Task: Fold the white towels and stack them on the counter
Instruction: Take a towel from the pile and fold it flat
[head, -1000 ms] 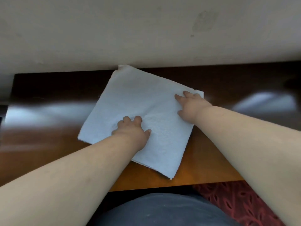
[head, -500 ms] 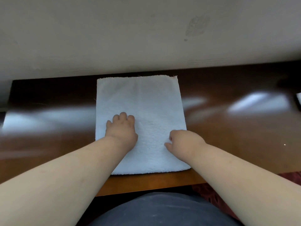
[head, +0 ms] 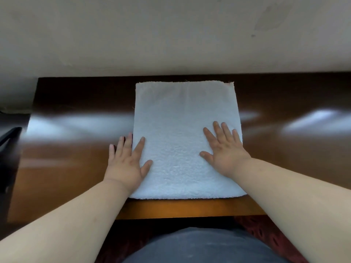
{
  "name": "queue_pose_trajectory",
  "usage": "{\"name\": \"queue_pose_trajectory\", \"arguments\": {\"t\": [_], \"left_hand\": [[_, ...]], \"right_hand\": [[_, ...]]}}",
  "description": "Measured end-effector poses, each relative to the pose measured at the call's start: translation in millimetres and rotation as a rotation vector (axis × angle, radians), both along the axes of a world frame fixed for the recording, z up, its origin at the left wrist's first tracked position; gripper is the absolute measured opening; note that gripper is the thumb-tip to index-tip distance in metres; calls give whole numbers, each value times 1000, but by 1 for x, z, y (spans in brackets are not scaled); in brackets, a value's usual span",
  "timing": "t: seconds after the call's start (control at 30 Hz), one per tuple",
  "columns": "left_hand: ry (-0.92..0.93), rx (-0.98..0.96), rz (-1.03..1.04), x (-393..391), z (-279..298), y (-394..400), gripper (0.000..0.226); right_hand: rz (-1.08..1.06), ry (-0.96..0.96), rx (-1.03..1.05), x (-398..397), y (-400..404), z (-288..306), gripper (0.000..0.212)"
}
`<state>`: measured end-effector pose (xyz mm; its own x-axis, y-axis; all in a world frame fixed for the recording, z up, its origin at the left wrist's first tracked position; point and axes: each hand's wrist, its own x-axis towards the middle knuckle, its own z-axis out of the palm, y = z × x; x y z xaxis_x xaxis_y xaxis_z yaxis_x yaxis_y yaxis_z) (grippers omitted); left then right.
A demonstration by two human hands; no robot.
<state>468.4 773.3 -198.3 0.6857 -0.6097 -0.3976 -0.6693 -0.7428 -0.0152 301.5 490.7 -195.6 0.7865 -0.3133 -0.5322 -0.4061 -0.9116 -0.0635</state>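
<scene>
One white towel (head: pixel 182 130) lies flat on the dark, glossy wooden counter (head: pixel 284 149); it is the only towel in view. It is folded into a near-square, its far edge close to the wall (head: pixel 171 35) behind the counter and its near edge just short of the counter's front lip. Its sides run roughly square to the counter's front edge.

Two bare hands rest on the towel, both flat with fingers spread, gripping nothing. The left hand (head: pixel 127 162) sits at the towel's left edge: its thumb and forefinger lie on the cloth, while the other three fingers reach past the edge onto the bare wood. The right hand (head: pixel 224 150) lies wholly on the towel, near its right edge, palm down, all five fingers fanned toward the wall. The hands are well apart, with a broad strip of towel between them. Both are on the near half of the towel; the far half is uncovered.

Two bare forearms stretch in from the bottom corners toward the towel. Below the counter's front edge, nearer than the towel, a grey garment (head: pixel 199 247) fills the lower middle, and a dark red patterned carpet (head: pixel 266 234) shows to its right. At the counter's left end, well away from the towel, one dark object (head: pixel 7 135) juts in; what it is cannot be told.
</scene>
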Motion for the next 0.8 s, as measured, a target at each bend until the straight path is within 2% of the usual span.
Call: {"name": "queue_pose_trajectory", "arguments": {"t": [0.1, 0.23, 0.3, 0.4, 0.53, 0.6, 0.63, 0.7, 0.73, 0.8], "left_hand": [[-10, -39, -68, -4, 7, -9, 69], [34, -141, -363, -28, 16, -27, 64], [82, -137, -475, -44, 14, -23, 63], [110, -77, -535, -53, 3, 2, 66], [59, -46, -576, -47, 2, 31, 74], [75, -88, -548, -47, 11, 40, 77], [86, -160, -508, -48, 15, 47, 70], [26, -330, -412, -54, 19, 63, 50], [-7, -359, -360, -56, 20, 68, 43], [-37, -304, -266, -63, 21, 72, 37]], "right_hand": [[-12, -62, 22, 0, 6, 12, 77], [51, -196, 2, -29, 32, 24, 68], [61, -164, -6, -54, 44, 21, 69], [48, -28, -1, -94, 50, 11, 69], [54, -7, 13, -111, 44, 7, 76], [67, -89, 13, -112, 46, 14, 88], [60, -176, 23, -117, 47, 18, 91], [67, -381, 28, -134, 43, 21, 69], [68, -447, 8, -144, 39, 21, 58], [59, -445, 3, -158, 31, 20, 43]]}}
